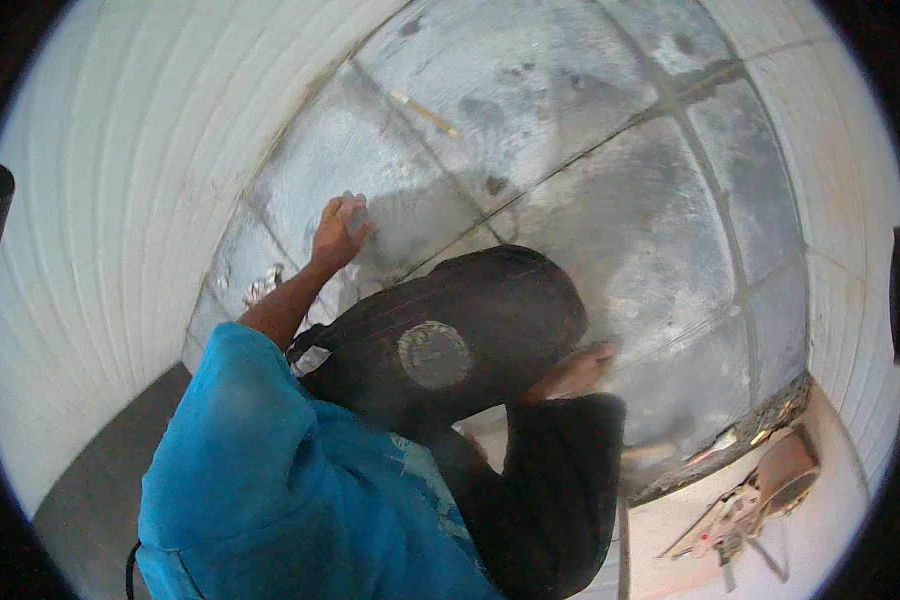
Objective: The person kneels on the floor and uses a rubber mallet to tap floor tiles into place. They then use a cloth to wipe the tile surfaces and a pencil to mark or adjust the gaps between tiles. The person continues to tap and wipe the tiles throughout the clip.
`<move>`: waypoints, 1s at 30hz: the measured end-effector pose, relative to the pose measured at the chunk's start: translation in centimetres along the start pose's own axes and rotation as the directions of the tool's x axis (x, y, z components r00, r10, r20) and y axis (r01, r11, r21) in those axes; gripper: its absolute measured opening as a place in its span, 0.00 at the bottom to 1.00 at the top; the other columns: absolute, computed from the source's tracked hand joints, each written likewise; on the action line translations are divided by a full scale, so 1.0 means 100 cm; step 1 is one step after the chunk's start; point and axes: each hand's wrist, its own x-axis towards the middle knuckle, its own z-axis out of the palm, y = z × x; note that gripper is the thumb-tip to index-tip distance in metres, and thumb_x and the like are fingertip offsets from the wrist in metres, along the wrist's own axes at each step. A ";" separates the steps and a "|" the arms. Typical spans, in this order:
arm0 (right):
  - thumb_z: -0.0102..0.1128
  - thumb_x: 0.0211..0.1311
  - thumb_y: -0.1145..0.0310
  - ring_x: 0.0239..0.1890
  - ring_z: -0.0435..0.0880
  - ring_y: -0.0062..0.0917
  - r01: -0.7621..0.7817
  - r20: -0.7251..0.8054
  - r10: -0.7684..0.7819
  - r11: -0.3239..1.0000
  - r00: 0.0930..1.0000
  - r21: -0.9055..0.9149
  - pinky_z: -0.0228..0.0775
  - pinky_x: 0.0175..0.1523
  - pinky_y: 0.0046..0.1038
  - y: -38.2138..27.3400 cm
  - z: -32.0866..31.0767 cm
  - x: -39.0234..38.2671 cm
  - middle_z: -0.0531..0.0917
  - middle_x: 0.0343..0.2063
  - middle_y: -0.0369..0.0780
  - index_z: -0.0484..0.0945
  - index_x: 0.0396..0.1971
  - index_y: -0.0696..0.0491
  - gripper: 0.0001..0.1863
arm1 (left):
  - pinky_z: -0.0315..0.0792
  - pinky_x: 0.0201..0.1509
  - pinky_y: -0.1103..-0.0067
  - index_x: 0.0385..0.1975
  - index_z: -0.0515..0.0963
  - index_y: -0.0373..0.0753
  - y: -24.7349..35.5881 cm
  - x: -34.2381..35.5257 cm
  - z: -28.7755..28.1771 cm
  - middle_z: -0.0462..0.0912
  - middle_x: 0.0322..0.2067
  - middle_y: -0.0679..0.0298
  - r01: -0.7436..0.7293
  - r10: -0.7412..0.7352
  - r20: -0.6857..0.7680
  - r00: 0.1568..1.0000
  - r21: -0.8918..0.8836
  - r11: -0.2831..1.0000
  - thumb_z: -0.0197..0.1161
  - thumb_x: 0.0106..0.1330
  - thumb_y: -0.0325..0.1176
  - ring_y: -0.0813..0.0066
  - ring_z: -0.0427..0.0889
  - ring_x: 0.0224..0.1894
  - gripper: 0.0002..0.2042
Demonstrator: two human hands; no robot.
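My left hand (340, 232) is low over the pale grey floor tiles (420, 215), left of my bent knee. Its fingers are curled, with the thumb apart from them. Something greyish appears between thumb and fingers, too blurred to name. Beside my left forearm lies a crumpled, shiny, silvery piece (264, 285). Further out, a thin yellowish stick (425, 113) lies across a tile near a joint. My right hand does not show. A bare foot (575, 372) rests on the tiles past my knee.
White ribbed walls (150, 150) curve round the left. Dark joints (590, 150) cross the dusty tiles. At lower right, a brown bucket-like container (788, 470) lies beside a heap of tools and scraps (725, 525). Debris (725, 440) lines the floor edge there.
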 end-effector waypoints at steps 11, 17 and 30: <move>0.62 0.70 0.49 0.43 0.86 0.46 0.088 0.028 -0.084 0.966 0.996 -0.244 0.76 0.50 0.43 0.023 -0.048 0.004 0.87 0.42 0.51 0.83 0.47 0.58 0.24 | 0.73 0.65 0.57 0.60 0.75 0.36 -0.109 -0.216 0.016 0.80 0.57 0.45 0.737 -0.717 0.536 0.445 0.235 0.633 0.63 0.67 0.44 0.47 0.78 0.63 0.25; 0.61 0.72 0.50 0.43 0.86 0.46 0.110 0.031 -0.106 0.936 0.994 -0.334 0.76 0.50 0.43 0.032 -0.080 0.018 0.86 0.42 0.51 0.83 0.48 0.58 0.24 | 0.75 0.64 0.54 0.67 0.67 0.32 -0.096 -0.232 0.008 0.57 0.73 0.39 0.958 -0.982 0.109 0.156 0.226 0.178 0.71 0.57 0.62 0.39 0.71 0.67 0.46; 0.59 0.75 0.51 0.43 0.86 0.46 0.235 -0.348 -0.387 0.883 0.854 -0.405 0.76 0.50 0.42 -0.012 -0.334 0.025 0.86 0.43 0.52 0.82 0.51 0.59 0.24 | 0.73 0.60 0.65 0.58 0.78 0.35 -0.015 -0.060 -0.178 0.84 0.50 0.44 0.351 -0.559 -0.224 0.798 -0.581 0.734 0.61 0.70 0.44 0.50 0.83 0.55 0.23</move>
